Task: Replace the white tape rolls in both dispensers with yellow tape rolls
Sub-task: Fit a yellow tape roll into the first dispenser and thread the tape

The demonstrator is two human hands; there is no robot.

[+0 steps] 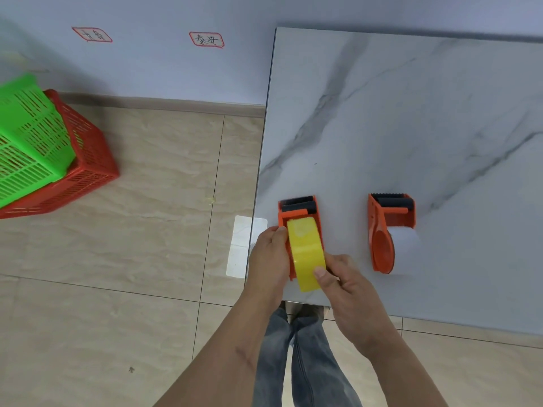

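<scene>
Two orange tape dispensers stand near the front left corner of a marble table. The left dispenser has a yellow tape roll sitting in its frame. My left hand grips the dispenser's left side, thumb at the roll's upper edge. My right hand holds the roll's near right side, thumb pressed on the yellow face. The right dispenser stands alone to the right and carries a white tape roll.
A green basket sits inside a red basket on the tiled floor at the left. A white sheet lies on the floor by the table's left edge. Two labels are stuck on the wall behind. My legs stand under the table's front edge.
</scene>
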